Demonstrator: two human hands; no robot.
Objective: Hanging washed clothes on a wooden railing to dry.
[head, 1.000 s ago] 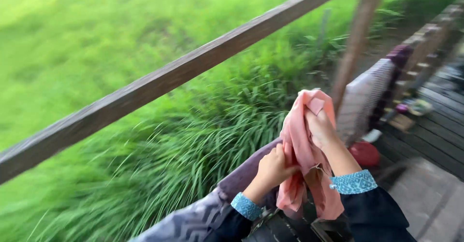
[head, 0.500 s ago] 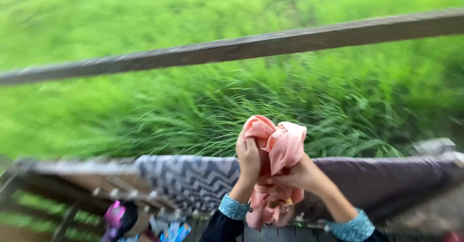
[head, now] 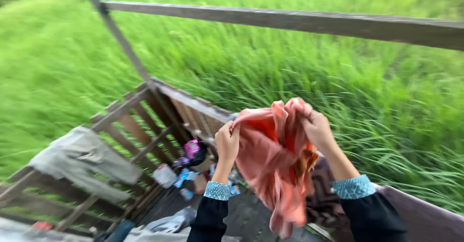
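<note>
Salmon-pink cloth hangs spread between both hands above the low wooden railing; left hand and right hand each pinch an upper edge. Advisable: keep grips wide apart, edge taut.

Small blue-and-white packets on deck floor by the wooden railing; beside them a pink wrapper, blurred.

Soft matt pink cloth; rough, weathered wooden railing.

A rural wooden porch: plank railing draped with laundry, tall grass beyond.
</note>
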